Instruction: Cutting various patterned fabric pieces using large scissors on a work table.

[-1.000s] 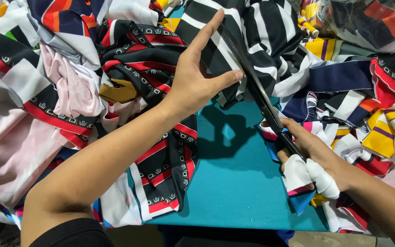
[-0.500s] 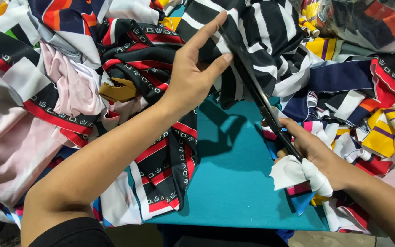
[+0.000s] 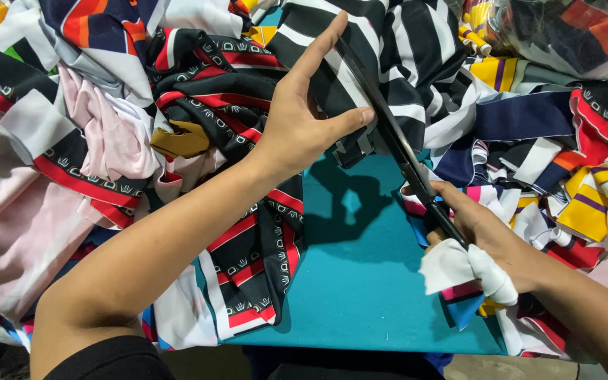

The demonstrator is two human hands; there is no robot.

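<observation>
Pointing up-left — scissors (image 3: pixel 395 144) clenched in right hand (image 3: pixel 490 236), left hand (image 3: pixel 300 119) pinching striped cloth (image 3: pixel 395 56).

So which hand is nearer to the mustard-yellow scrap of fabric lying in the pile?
Left. The left hand holds the black-and-white striped cloth just right of the yellow scrap. The right hand, working the scissors, is far across the teal table.

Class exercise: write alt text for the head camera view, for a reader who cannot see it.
A person's right hand works long black scissors through black-and-white striped fabric, which the left hand holds up above a teal table. Heaps of colourful printed fabric scraps surround both hands.
</observation>
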